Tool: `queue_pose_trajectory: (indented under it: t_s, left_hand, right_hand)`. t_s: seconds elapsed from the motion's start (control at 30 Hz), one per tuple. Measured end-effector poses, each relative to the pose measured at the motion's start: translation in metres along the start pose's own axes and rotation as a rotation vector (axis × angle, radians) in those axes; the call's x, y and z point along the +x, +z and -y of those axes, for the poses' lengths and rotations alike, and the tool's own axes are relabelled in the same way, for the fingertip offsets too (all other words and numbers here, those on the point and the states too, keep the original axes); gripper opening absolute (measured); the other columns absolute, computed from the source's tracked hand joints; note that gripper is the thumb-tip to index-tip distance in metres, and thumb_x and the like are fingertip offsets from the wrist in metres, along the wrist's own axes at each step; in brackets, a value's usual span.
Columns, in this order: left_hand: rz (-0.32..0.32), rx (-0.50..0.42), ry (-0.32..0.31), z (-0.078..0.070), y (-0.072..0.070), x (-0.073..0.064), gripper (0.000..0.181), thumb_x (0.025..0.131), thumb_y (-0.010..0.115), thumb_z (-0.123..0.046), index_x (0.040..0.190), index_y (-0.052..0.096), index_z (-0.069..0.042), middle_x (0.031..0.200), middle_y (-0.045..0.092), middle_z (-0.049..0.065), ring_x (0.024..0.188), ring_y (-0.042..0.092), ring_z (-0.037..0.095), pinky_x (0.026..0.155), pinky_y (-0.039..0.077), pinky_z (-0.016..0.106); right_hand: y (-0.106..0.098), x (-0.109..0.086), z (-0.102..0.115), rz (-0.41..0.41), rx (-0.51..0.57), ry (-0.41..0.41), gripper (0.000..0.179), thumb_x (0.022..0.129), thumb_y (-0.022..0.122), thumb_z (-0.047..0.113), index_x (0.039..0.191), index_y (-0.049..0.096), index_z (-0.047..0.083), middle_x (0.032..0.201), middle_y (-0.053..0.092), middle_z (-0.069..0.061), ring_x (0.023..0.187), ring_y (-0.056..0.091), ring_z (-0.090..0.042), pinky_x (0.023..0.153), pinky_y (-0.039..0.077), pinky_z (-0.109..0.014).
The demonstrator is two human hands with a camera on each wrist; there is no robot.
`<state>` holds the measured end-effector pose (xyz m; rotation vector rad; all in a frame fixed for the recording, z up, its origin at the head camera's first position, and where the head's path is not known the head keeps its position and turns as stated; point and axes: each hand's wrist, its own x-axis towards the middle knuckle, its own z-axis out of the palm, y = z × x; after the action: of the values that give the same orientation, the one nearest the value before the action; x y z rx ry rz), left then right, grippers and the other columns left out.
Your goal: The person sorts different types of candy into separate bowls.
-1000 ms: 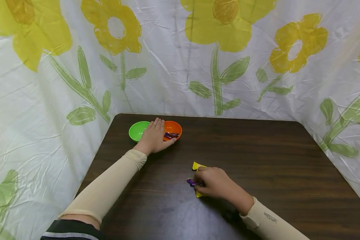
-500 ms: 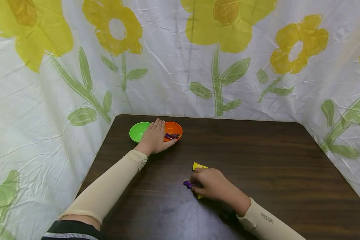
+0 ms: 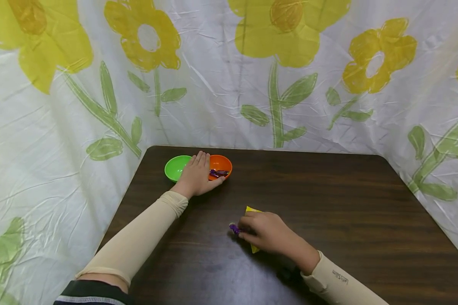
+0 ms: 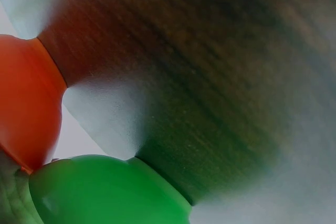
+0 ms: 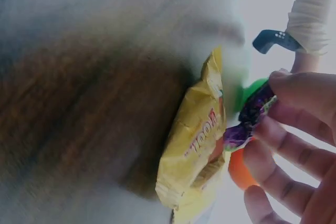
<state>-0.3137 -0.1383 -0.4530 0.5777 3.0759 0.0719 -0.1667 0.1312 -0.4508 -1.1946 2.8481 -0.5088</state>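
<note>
My right hand [image 3: 265, 231] pinches a purple twist-wrapped candy [image 5: 256, 107] between thumb and fingertips. One twisted end pokes out to the left in the head view. Behind and partly under that hand is a yellow wrapped snack packet [image 5: 190, 148] with red lettering, mostly hidden from the head. My left hand [image 3: 196, 176] lies with straight fingers across the adjoining rims of a green bowl [image 3: 172, 169] and an orange bowl [image 3: 222, 162], its thumb along the orange bowl's near side. Purple-wrapped candies [image 3: 219, 173] lie in the orange bowl.
Both bowls stand side by side at the far left of a dark wooden table [image 3: 328, 190]. A white curtain [image 3: 213, 93] with painted yellow flowers hangs around the table's back and sides.
My right hand has shifted a little left, holding the purple candy, whose free end now sticks out past the yellow packet. The left hand stays on the bowls.
</note>
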Motion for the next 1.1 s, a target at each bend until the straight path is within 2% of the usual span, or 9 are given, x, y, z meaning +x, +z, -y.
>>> queue_pose_trajectory:
  t_s: [0.23,0.43,0.53,0.77,1.1]
  left_hand:
    - [0.0,0.008,-0.002,0.0,0.001,0.001,0.109,0.1,0.035,-0.078,0.165,0.024,0.009,0.173,0.026,0.027,0.164,0.02,0.041,0.135,0.015,0.051]
    - [-0.013,0.003,0.004,0.001,0.003,0.0,0.108,0.101,0.037,-0.077,0.164,0.024,0.01,0.173,0.026,0.027,0.164,0.021,0.041,0.135,0.015,0.051]
    - [-0.018,0.005,0.006,0.0,0.003,0.0,0.108,0.101,0.037,-0.077,0.164,0.024,0.01,0.173,0.026,0.028,0.164,0.021,0.041,0.135,0.015,0.051]
    - [-0.022,0.028,0.012,-0.001,0.002,0.001,0.109,0.1,0.036,-0.078,0.164,0.025,0.01,0.172,0.027,0.027,0.163,0.023,0.041,0.135,0.016,0.051]
    - [-0.016,0.03,-0.005,-0.001,0.002,0.0,0.108,0.1,0.036,-0.078,0.164,0.026,0.009,0.172,0.029,0.026,0.163,0.024,0.04,0.135,0.018,0.051]
  right_hand:
    - [-0.007,0.002,-0.004,-0.067,0.03,0.009,0.01,0.098,0.079,0.031,0.104,0.077,0.023,0.096,0.068,0.01,0.068,0.053,0.002,0.061,0.049,-0.017]
    - [-0.015,0.004,-0.013,-0.109,0.053,0.054,0.013,0.098,0.078,0.029,0.11,0.077,0.023,0.105,0.073,0.01,0.074,0.061,-0.002,0.065,0.052,-0.02]
    - [-0.019,0.004,-0.021,-0.127,0.068,0.068,0.013,0.098,0.079,0.027,0.11,0.076,0.023,0.104,0.072,0.01,0.077,0.062,-0.003,0.064,0.052,-0.02]
    - [-0.027,0.009,-0.045,-0.119,0.172,0.189,0.013,0.1,0.076,0.027,0.112,0.076,0.023,0.101,0.071,0.011,0.077,0.06,0.0,0.063,0.052,-0.022]
    - [-0.023,0.021,-0.068,-0.114,0.157,0.258,0.016,0.1,0.077,0.024,0.114,0.077,0.017,0.105,0.072,0.005,0.094,0.069,-0.012,0.081,0.061,-0.037]
